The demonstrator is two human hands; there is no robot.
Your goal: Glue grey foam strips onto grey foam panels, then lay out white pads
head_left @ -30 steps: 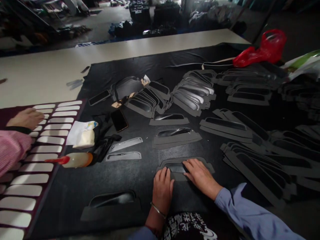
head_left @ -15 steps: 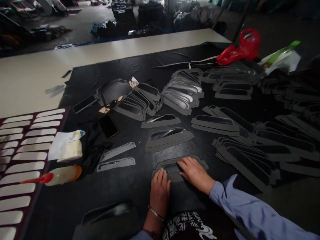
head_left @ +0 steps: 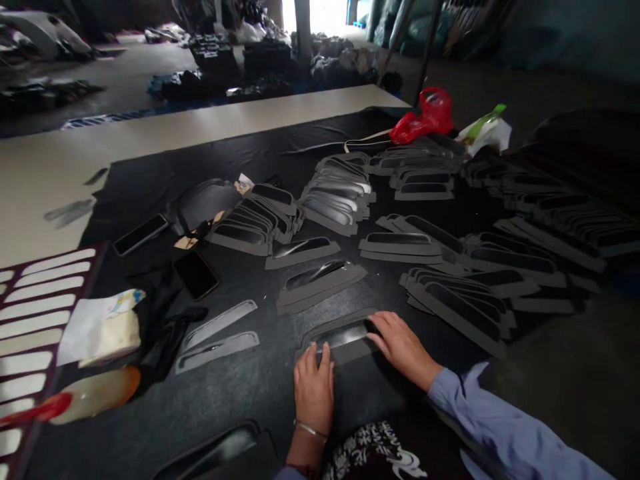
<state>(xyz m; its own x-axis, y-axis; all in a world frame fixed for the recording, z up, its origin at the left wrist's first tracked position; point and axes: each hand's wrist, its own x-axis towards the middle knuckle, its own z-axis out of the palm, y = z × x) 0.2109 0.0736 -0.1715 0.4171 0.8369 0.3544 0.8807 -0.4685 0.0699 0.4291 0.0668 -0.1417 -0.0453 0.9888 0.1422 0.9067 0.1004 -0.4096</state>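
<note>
Long, flat grey leather-like piece with a shiny black, round-cornered middle (head_left: 350, 333): on the smooth black sheet (head_left: 240, 380), under the fingertips I watch from afar.
Bare left hand (head_left: 314, 387): fingers spread, tips near the piece's left end.
Bare right hand (head_left: 403, 347): tips near its right end, thumb a little apart.
Step at the piece: I think I'm smoothing it flat.
Next finger move: I'd say soft, even touching, so nothing slides.
</note>
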